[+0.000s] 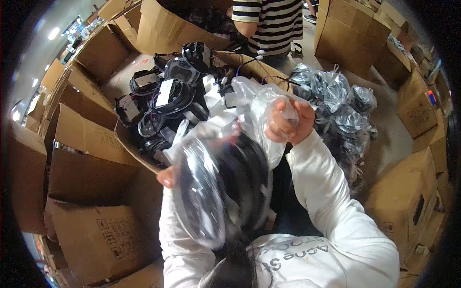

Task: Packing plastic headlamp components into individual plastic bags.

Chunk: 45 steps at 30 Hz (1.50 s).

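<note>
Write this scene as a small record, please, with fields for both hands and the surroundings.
Left hand: mostly hidden behind the bagged black part; grip unclear
Right hand: raised, gripping clear plastic
Ahead, to the left: open cardboard box heaped with black parts, some with white labels
Right side: pile of dark parts in clear bags
Background: another person in a striped top
Image quality: bagged part blurred

"What sits mid-frame?"
"A bagged part (245, 180), the left hand (166, 177) at its left, the right hand (292, 121) to its upper right."
"And beyond?"
"Upper left of centre, loose parts (173, 93) in a carton (229, 59); right of that, bagged pieces (343, 98); behind, a person (276, 29)."
</note>
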Motion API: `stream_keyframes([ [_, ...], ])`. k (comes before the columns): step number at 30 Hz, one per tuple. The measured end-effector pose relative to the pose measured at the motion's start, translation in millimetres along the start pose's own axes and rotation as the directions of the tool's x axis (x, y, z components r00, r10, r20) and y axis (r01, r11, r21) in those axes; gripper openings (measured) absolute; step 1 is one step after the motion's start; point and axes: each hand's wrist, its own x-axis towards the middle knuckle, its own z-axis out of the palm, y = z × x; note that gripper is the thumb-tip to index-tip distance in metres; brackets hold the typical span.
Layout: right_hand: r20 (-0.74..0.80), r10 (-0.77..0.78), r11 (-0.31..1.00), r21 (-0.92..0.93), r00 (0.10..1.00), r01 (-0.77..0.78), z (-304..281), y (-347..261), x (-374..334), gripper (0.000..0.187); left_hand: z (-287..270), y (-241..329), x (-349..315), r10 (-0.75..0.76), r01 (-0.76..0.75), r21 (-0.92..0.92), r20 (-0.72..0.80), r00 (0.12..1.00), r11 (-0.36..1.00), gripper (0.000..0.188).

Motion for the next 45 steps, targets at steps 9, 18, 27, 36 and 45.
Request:
stream_keyframes([
  [9,0.385,-0.066,0.95,0.305,0.921,-0.059,30.8,29.3,15.4,0.055,56.9,-21.4,10.2,-0.517,0.546,-0.008,-0.335,0.788,0.838,0.13],
  [18,0.175,-0.103,0.979,0.191,0.979,0.07,-16.9,13.0,1.6,0.066,-2.2,-4.5,-20.8,-0.187,0.283,-0.042,-0.841,0.508,0.958,0.068],
  [27,-0.254,-0.157,0.987,-0.067,0.954,0.145,-16.8,26.3,35.4,0.078,9.4,8.8,0.7,-0.024,0.283,0.072,-0.946,0.323,0.956,0.076],
  [36,-0.363,-0.638,0.475,-0.88,0.679,-0.024,8.4,32.4,42.9,0.066,27.6,29.4,-9.2,0.76,0.374,0.802,0.146,0.634,-0.466,0.063],
  [45,-0.274,0.328,0.502,-0.76,0.904,-0.413,95.3,73.7,32.6,0.042,109.8,6.4,7.4,0.125,-0.033,0.672,0.186,0.975,-0.74,0.045],
])
